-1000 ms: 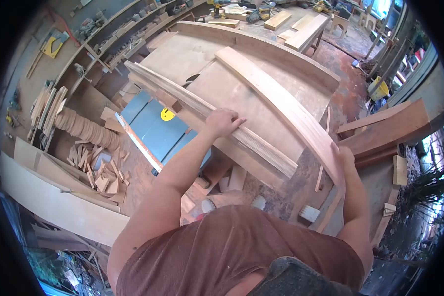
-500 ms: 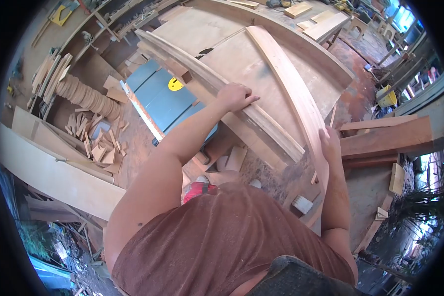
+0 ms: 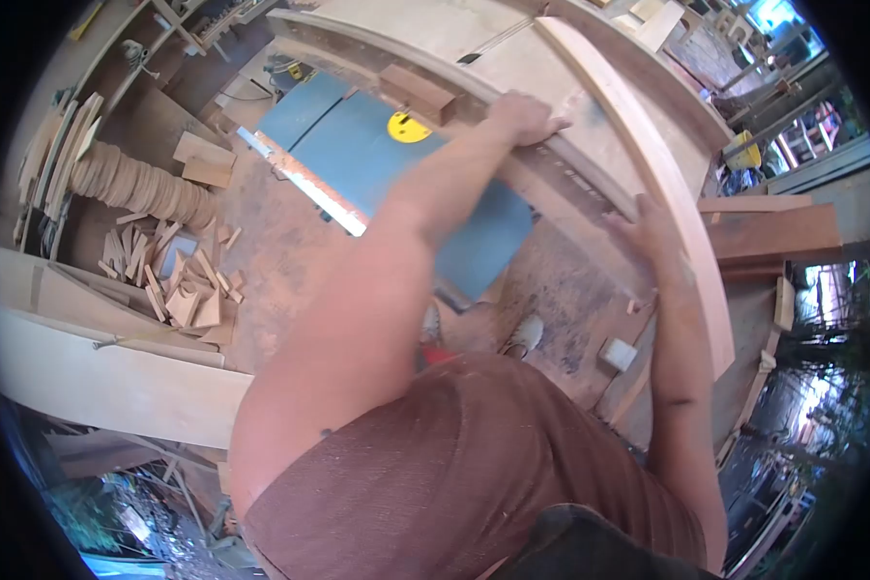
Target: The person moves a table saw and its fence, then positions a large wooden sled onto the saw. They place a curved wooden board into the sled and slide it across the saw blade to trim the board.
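My left hand (image 3: 522,118) curls over the top edge of a long wooden board (image 3: 387,48) standing on edge beside a blue saw table (image 3: 329,121) with a yellow insert (image 3: 409,127). Further along this board, near its close end, is my right hand (image 3: 645,232), its thumb and fingers apart and slightly blurred. Just right of that hand a long, pale, curved plank (image 3: 638,126) slants across the pale worktop (image 3: 512,58). My right forearm overlaps the plank's lower part. A reddish wood block (image 3: 418,92) sits against the board near the insert.
Wood offcuts (image 3: 188,280) lie heaped on the floor at left, below a row of stacked curved pieces (image 3: 145,184). A wide pale panel (image 3: 116,372) runs along the left. Brown timber beams (image 3: 783,232) stick out at right. A white block (image 3: 617,354) lies near my feet.
My right hand has let go of the pale curved plank and moved left to the upright board. My left hand stays on the board. The view has shifted, showing more of the saw table.
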Available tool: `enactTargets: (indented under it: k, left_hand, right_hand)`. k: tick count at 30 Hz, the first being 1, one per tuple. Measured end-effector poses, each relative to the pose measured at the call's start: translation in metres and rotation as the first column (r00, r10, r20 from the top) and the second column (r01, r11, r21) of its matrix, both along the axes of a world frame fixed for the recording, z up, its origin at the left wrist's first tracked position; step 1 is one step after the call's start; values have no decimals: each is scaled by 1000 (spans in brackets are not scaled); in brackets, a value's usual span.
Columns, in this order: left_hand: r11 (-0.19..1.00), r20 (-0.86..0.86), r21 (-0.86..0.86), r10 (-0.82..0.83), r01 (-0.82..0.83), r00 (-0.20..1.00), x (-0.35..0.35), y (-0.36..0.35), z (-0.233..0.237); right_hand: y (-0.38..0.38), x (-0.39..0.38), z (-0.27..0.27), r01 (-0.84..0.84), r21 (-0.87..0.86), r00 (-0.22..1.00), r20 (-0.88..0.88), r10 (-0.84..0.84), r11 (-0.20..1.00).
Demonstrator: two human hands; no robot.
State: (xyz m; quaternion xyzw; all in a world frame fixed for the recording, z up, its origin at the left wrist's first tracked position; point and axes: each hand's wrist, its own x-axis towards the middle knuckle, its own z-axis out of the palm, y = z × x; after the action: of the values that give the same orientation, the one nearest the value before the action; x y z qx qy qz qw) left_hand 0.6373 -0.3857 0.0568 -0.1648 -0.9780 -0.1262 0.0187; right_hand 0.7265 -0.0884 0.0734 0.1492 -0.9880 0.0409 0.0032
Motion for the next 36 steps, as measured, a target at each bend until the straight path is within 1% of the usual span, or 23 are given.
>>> enactTargets:
  k: [1, 3, 4, 6, 8, 10, 12, 14, 16, 18, 21, 22, 24, 25, 27, 28, 30, 31, 33, 34, 36]
  left_hand:
    - [1000, 10, -1, -11, 11, 1000, 5, -2, -4]
    - [999, -39, 45, -19, 21, 999, 9, -5, -1]
    - [998, -39, 50, -23, 25, 999, 15, -11, 0]
    - [996, -60, 77, -34, 38, 998, 40, -17, -2]
    - [998, -39, 62, -17, 20, 999, 72, -27, 3]
    - [998, -10, 50, -36, 36, 999, 102, -39, 6]
    - [990, -114, 127, -46, 61, 992, 132, -51, 0]
    - [987, -119, 147, -53, 71, 991, 157, -61, 0]
    - [982, -133, 167, -61, 83, 989, 163, -65, 3]
    - [981, -99, 181, -58, 76, 993, 164, -65, 6]
    - [984, -70, 166, -52, 63, 996, 163, -64, 5]
    - [982, -79, 169, -69, 82, 994, 164, -63, 8]
    - [994, 34, 92, -69, 65, 997, 164, -62, 15]
    - [991, 17, 93, -96, 94, 995, 162, -61, 17]
    - [995, 82, 56, -92, 87, 992, 164, -60, 15]
    - [992, 76, 53, -120, 117, 990, 171, -60, 14]
    - [992, 0, 63, -108, 107, 994, 172, -62, 16]
    - [992, -24, 59, -112, 113, 993, 176, -65, 15]
    - [994, -11, 75, -74, 75, 997, 195, -70, 14]
    - [995, -23, 74, -72, 74, 997, 200, -72, 16]
    - [996, 32, 60, -61, 59, 998, 214, -74, 21]
  right_hand:
    - [-6, 2, 6, 74, -10, 994, 78, -74, 997]
    - [-6, 9, 1, 39, -67, 999, -18, -41, 997]
    - [-8, 13, -1, 44, -61, 999, -18, -45, 997]
    - [-16, 37, 3, 73, -56, 997, 41, -71, 996]
    - [-39, 70, 19, 137, -121, 983, 136, -121, 983]
    - [-44, 99, 10, 140, -114, 987, 100, -129, 983]
    - [-45, 126, -1, 152, -134, 976, 173, -128, 979]
    - [-53, 151, 0, 147, -102, 975, 181, -127, 984]
    - [-61, 155, 5, 142, -72, 975, 180, -127, 987]
    - [-66, 157, 11, 158, -114, 968, 216, -131, 981]
    - [-68, 158, 14, 163, -104, 965, 225, -136, 981]
    - [-68, 160, 15, 179, -102, 964, 216, -154, 979]
    - [-70, 162, 17, 211, -137, 956, 235, -175, 968]
    - [-68, 161, 15, 235, -139, 955, 218, -202, 962]
    - [-61, 166, 9, 153, -186, 978, 170, -121, 971]
    - [-60, 172, 7, 180, -190, 975, 164, -149, 965]
    - [-57, 171, 7, 134, -183, 979, 180, -100, 974]
    - [-58, 176, 7, 133, -187, 982, 156, -104, 973]
    - [-61, 193, 6, 105, -131, 981, 174, -81, 986]
    - [-61, 199, 8, 101, -131, 984, 162, -80, 986]
    - [-57, 210, 13, 57, -251, 977, 215, -2, 966]
